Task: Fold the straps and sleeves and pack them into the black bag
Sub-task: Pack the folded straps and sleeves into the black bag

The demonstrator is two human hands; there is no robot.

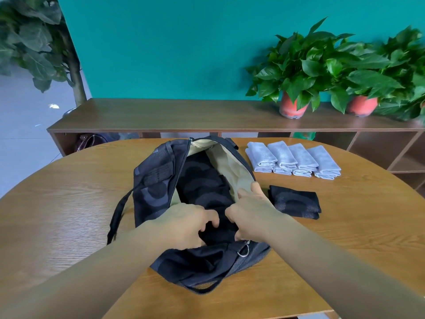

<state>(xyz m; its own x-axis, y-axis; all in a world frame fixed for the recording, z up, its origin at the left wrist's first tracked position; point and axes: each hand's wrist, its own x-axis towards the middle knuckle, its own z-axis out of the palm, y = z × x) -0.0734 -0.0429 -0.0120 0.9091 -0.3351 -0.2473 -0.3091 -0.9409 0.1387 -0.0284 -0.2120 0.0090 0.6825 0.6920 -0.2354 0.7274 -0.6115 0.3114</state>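
Pressing a folded black sleeve (218,231) down with the curled fingertips (210,219) of the left hand (188,224), gripping the same cloth with the lower fingers of the right hand (250,212) and propping the beige lining (239,173) open with its forefinger, inside the near end of the open black bag (156,180) on the round wooden table (69,203). Best done by keeping the fold flat against the packed black pieces (202,187), holding the mouth wide and steering clear of the zipper ring (245,249). Apparently left to pack: a black patterned bundle (295,202) just right of the bag and four folded grey pieces (292,160) in a row beyond.
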